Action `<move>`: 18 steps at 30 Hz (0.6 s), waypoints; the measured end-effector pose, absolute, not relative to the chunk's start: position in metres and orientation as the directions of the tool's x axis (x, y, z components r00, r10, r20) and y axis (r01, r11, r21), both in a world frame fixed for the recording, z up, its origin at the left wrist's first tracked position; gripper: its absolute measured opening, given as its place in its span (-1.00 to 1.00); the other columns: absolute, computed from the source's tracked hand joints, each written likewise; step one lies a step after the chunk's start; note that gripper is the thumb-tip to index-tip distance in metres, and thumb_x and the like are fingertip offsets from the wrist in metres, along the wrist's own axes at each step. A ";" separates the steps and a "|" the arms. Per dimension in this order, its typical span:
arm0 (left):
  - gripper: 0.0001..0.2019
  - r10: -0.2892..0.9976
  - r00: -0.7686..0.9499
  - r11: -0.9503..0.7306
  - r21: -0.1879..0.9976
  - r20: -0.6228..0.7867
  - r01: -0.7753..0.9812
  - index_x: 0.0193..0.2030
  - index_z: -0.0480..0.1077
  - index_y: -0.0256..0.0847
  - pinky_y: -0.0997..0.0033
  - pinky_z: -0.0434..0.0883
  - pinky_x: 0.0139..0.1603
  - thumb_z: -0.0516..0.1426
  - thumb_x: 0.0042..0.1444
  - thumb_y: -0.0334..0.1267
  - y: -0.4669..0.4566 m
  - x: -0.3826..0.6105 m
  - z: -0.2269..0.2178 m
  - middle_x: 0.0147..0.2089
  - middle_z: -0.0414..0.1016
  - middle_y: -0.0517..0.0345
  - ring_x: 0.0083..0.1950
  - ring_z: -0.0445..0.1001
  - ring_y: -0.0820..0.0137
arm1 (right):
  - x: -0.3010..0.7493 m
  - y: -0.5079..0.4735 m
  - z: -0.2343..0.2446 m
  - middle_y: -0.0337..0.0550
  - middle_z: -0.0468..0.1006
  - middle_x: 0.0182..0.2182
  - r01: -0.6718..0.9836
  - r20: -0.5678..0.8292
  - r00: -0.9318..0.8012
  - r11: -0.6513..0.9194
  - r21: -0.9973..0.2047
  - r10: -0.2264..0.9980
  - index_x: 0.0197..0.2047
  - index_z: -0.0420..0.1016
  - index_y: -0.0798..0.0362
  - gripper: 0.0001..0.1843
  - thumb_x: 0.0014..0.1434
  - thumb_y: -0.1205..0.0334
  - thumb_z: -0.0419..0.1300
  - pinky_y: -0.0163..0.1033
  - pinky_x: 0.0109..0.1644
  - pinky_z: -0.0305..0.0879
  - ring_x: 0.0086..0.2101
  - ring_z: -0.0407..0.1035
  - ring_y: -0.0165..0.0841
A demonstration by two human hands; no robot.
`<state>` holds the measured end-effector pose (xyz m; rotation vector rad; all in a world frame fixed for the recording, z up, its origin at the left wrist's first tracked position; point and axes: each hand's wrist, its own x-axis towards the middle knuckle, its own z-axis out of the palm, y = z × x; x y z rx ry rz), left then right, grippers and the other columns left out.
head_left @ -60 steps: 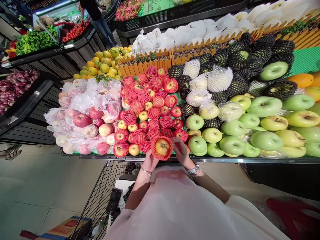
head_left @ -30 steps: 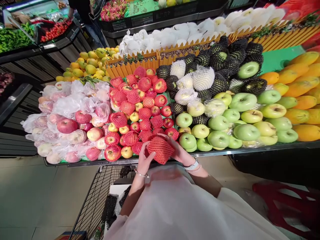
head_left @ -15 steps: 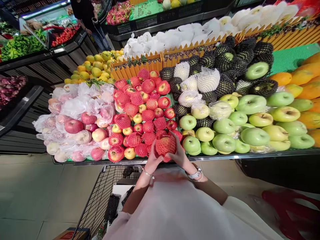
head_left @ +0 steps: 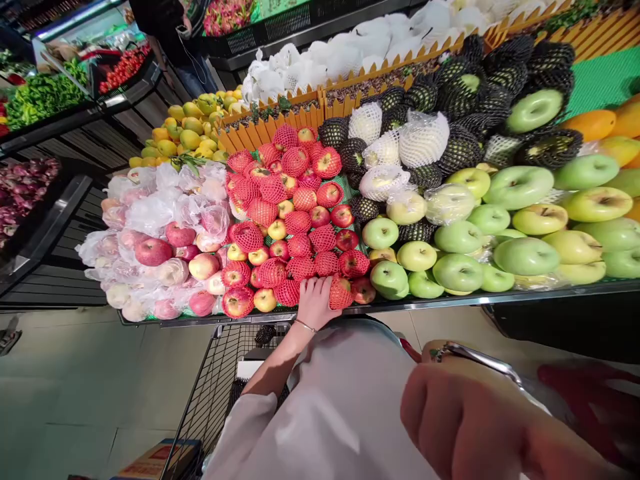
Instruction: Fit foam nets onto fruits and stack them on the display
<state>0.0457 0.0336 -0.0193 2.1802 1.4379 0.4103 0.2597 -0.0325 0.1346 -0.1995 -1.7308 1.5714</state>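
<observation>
My left hand (head_left: 316, 303) is at the front edge of the display, back of the hand up. Its fingers curl against an apple in a red foam net (head_left: 341, 294), which shows on the hand's right side; the thumb is hidden. Around it lies a pile of red apples (head_left: 277, 230), many in red nets. Large and close to the camera at the lower right, my right hand (head_left: 465, 413) is closed with fingers curled; whatever it may hold is hidden. A metal watch band (head_left: 485, 360) runs along that wrist.
Green apples (head_left: 457, 272) lie to the right, bagged pink apples (head_left: 155, 207) to the left. Behind stand an orange picket divider (head_left: 273, 130) and netted black-wrapped fruit (head_left: 460, 150). Below the edge is a wire cart (head_left: 200, 393). A person (head_left: 165, 33) stands at the back left.
Both hands were around the netted apple in front of my chest. My right hand has come off it and back toward the camera; my left has lowered with the apple to the display edge.
</observation>
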 end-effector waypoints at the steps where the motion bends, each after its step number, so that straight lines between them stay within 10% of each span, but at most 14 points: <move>1: -0.20 0.912 0.408 -0.341 0.507 -0.024 0.792 0.23 0.31 -0.27 -0.17 0.11 0.20 0.36 -0.25 -0.21 0.034 0.048 -0.023 0.10 0.42 -0.26 0.09 0.29 -0.13 | 0.259 -0.029 0.142 -0.16 0.39 -0.63 -0.384 0.429 -0.717 0.203 -0.901 0.550 -0.45 0.48 -0.14 -0.32 0.09 -0.52 -0.13 -0.38 -0.57 0.24 -0.59 0.36 -0.44; 6: -0.22 0.930 0.367 -0.330 0.477 0.017 0.815 0.27 0.28 -0.19 -0.24 0.01 0.26 0.34 -0.17 -0.24 0.034 0.058 -0.033 0.15 0.38 -0.24 0.14 0.26 -0.16 | 0.258 -0.015 0.169 -0.18 0.39 -0.66 -0.360 0.333 -0.763 0.063 -0.931 0.553 -0.49 0.43 -0.08 -0.34 0.00 -0.54 0.01 -0.40 -0.55 0.23 -0.60 0.37 -0.45; 12: -0.34 0.955 0.295 -0.261 0.569 0.032 0.780 0.23 0.33 -0.13 -0.24 -0.07 0.33 0.29 -0.08 -0.28 0.026 0.057 -0.038 0.18 0.37 -0.19 0.19 0.24 -0.14 | 0.251 -0.007 0.165 -0.21 0.43 -0.59 -0.643 0.622 -0.758 -0.062 -0.763 0.197 -0.54 0.33 0.01 -0.25 0.17 -0.48 -0.23 -0.46 -0.36 0.31 -0.49 0.44 -0.51; 18: -0.23 0.940 0.338 -0.290 0.631 0.046 0.720 0.29 0.25 -0.23 -0.19 -0.27 0.41 0.27 -0.04 0.05 0.017 0.052 -0.027 0.25 0.30 -0.21 0.32 0.14 -0.09 | 0.249 -0.007 0.144 -0.27 0.46 -0.56 -0.630 0.632 -0.774 0.072 -0.773 0.022 -0.43 0.45 -0.02 -0.37 -0.09 -0.48 0.17 -0.52 -0.53 0.21 -0.49 0.46 -0.54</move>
